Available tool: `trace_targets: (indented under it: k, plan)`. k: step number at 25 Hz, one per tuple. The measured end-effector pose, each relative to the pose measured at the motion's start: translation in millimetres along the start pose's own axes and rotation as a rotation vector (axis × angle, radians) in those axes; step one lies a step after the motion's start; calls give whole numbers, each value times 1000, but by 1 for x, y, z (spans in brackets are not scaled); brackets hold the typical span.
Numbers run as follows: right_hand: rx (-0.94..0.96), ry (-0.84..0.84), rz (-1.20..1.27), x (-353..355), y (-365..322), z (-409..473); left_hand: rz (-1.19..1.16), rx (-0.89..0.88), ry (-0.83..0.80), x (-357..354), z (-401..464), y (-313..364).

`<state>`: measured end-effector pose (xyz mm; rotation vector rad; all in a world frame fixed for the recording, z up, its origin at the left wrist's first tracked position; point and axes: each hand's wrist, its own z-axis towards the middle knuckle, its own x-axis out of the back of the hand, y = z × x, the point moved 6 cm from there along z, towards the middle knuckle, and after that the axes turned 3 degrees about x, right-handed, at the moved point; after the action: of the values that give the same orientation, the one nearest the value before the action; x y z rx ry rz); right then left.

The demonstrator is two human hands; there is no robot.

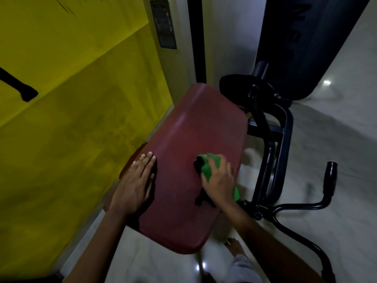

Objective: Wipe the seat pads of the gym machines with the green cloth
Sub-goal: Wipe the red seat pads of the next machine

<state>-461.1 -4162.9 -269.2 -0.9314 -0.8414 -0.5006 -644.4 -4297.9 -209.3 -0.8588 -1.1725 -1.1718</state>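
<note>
My right hand (219, 181) grips the bunched green cloth (210, 167) on the maroon vinyl seat pad (189, 139), left hand (135, 183) flat w/ fingers straight near its left edge; cloth's so balled up I prob miss the far end.

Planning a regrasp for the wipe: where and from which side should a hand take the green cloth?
Take the green cloth at its bunched middle, from above. It lies crumpled on the flat top of the red seat pad, so only its upper side is free. The right hand already grips it that way, fingers curled over the wad, while the left hand rests flat on the pad's left edge.
</note>
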Motion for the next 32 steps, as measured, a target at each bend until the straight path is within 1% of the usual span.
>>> trace_targets:
  k: [2, 3, 4, 5, 6, 7, 8, 9, 10, 11, 13, 14, 15, 16, 17, 18, 20, 21, 22, 23, 24, 26, 27, 28, 29, 30, 32]
  plan:
    - [-290, -30, 22, -3, 20, 7, 3, -2, 1, 1, 1, 1]
    - [-335, -28, 7, -3, 13, 5, 4, -8, 2, 2, 2, 3]
    - [-291, -10, 12, -1, -3, 2, 6, -15, -2, 2, 5, 4]
    - [-150, 20, 35, -1, -24, -4, 16, -30, -8, 1, 11, 7]
    - [48, 22, 46, -2, -43, -13, 28, -49, -19, 0, 19, 11]
    - [263, 5, 22, -5, -56, -23, 42, -71, -29, -2, 28, 15]
    - [434, -24, -22, -8, -59, -28, 54, -89, -37, -4, 35, 19]
    - [512, -35, -52, -8, -51, -24, 65, -103, -40, -6, 41, 21]
    - [471, -41, -55, -6, -34, -12, 74, -109, -40, -7, 45, 23]
    - [337, -29, -37, -5, -13, 3, 84, -111, -35, -8, 47, 24]
    - [-29, 14, 22, 0, 27, 29, 89, -111, -25, -9, 46, 24]
    - [-185, -12, 38, -2, 36, 34, 78, -109, -21, -10, 46, 24]
    - [-271, -23, 26, -4, 34, 35, 63, -106, -17, -10, 47, 22]
    - [-270, -10, 22, -3, 22, 34, 51, -101, -22, -11, 48, 21]
    - [-169, 29, 33, -1, 1, 31, 49, -102, -28, -13, 51, 21]
    - [1, 49, 43, 0, -23, 24, 50, -112, -38, -15, 56, 21]
    - [359, 16, 10, -7, -51, 7, 44, -143, -63, -18, 69, 20]
    - [453, -6, 0, -8, -49, 7, 39, -152, -73, -20, 75, 20]
    - [456, -14, 3, -8, -34, 18, 37, -152, -82, -21, 81, 20]
    - [381, -2, 5, -8, -11, 31, 35, -151, -79, -21, 86, 20]
    - [248, 21, 13, -6, 16, 45, 29, -149, -74, -21, 90, 22]
    - [-91, 53, 62, -5, 60, 65, 5, -136, -58, -20, 94, 27]
    - [-233, 54, 76, -7, 66, 66, -8, -131, -49, -20, 96, 29]
    - [-291, 69, 74, -7, 56, 65, -15, -127, -44, -21, 99, 31]
    - [-247, 95, 72, -6, 35, 62, -12, -129, -45, -22, 105, 32]
    - [-117, 104, 65, -5, 8, 57, -6, -138, -58, -24, 114, 33]
    - [211, 30, 41, -10, -32, 42, 2, -164, -85, -29, 134, 37]
